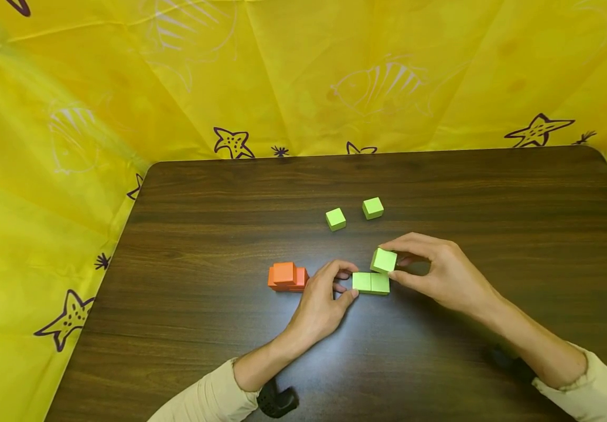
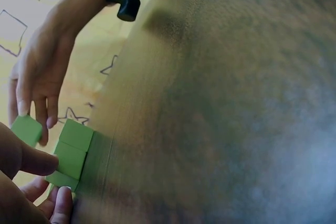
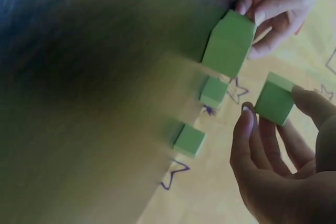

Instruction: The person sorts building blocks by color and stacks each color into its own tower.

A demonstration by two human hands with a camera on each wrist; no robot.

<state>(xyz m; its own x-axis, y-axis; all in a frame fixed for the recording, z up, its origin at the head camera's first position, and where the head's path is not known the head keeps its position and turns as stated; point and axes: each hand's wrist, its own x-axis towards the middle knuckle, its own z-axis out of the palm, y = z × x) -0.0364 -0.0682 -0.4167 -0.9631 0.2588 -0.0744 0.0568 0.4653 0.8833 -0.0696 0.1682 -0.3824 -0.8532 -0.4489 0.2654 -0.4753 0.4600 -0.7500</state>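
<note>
My right hand (image 1: pixel 443 272) pinches a green cube (image 1: pixel 385 260) between thumb and fingertips, tilted over the back right of a green block row (image 1: pixel 362 282). In the right wrist view, the pinched cube (image 3: pixel 275 98) appears apart from the row (image 3: pixel 229 45). At the row's left end, my left hand (image 1: pixel 322 302) grips it, thumb at the front corner and index finger at the back. The left wrist view shows those fingertips right against the green blocks (image 2: pixel 73 156). Just left of that hand sits a group of orange blocks (image 1: pixel 285 274), partly hidden by it.
Two loose green cubes, a left one (image 1: pixel 336 219) and a right one (image 1: pixel 373 208), lie farther back on the dark wooden table (image 1: pixel 203 223). A yellow cloth (image 1: pixel 293 76) with sea-animal drawings hangs behind the table and along its left side.
</note>
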